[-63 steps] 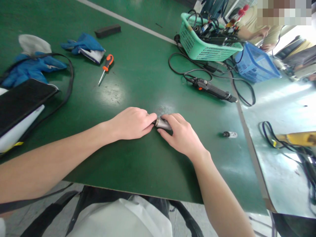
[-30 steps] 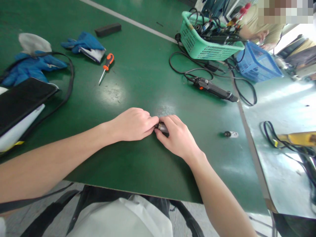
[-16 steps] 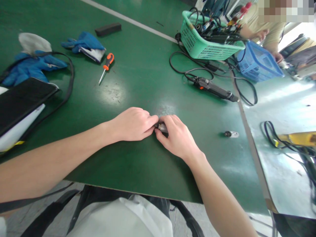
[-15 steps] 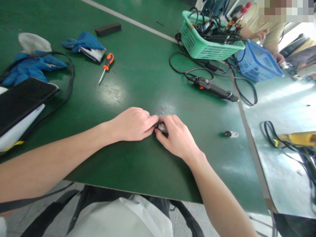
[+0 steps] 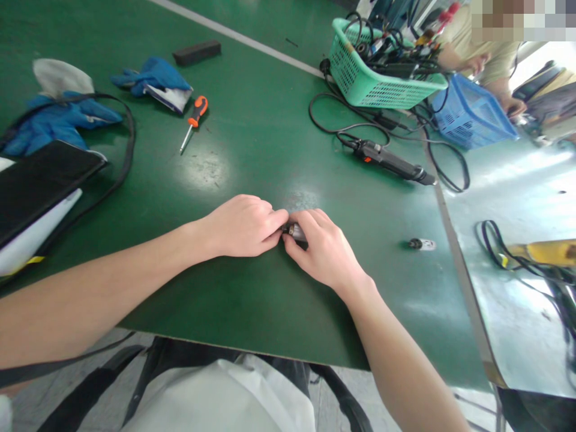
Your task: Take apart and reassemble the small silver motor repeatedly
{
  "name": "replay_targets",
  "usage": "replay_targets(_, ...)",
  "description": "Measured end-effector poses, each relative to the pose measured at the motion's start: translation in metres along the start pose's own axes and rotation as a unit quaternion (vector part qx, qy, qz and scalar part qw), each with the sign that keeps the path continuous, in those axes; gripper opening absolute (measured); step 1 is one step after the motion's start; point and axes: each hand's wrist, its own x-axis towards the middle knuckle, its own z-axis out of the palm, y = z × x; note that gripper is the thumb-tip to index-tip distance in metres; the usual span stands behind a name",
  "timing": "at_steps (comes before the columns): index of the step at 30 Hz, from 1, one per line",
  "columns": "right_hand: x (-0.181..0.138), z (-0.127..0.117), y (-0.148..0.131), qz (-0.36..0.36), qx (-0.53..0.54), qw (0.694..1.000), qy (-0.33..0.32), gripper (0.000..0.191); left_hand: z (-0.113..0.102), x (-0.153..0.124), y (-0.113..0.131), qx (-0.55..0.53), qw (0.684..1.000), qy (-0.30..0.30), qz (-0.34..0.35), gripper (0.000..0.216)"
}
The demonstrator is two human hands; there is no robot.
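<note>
Close to the table's front edge, my right hand (image 5: 321, 246) is wrapped around the silver body of a small electric motor (image 5: 296, 232). My left hand (image 5: 252, 227) meets it from the other side, thumb and forefinger pinched at the motor's dark end. Most of the motor is hidden by my fingers, and whatever the left fingertips grip there is too small to make out. A similar silver motor (image 5: 422, 244) with a black end lies on the green table (image 5: 252, 300), to the right of my right hand.
An orange-black screwdriver (image 5: 193, 123), blue gloves (image 5: 155, 81) and a dark bar (image 5: 197, 53) lie further back. A corded electric screwdriver (image 5: 391, 162) rests before a full green basket (image 5: 382, 90). A blue basket (image 5: 472, 114) stands near another person. A black tablet-like slab (image 5: 45, 186) lies left.
My hands and the motor keep nearly the same place and grip. At the far right, the other person's hand by the blue basket has shifted slightly.
</note>
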Motion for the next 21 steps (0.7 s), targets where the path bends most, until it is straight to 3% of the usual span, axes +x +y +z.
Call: replay_targets(21, 0.0003, -0.0008, -0.0010, 0.006, 0.011, 1.000, 0.000, 0.006, 0.0000, 0.0010, -0.0006, 0.004, 1.000, -0.001, -0.008, 0.017)
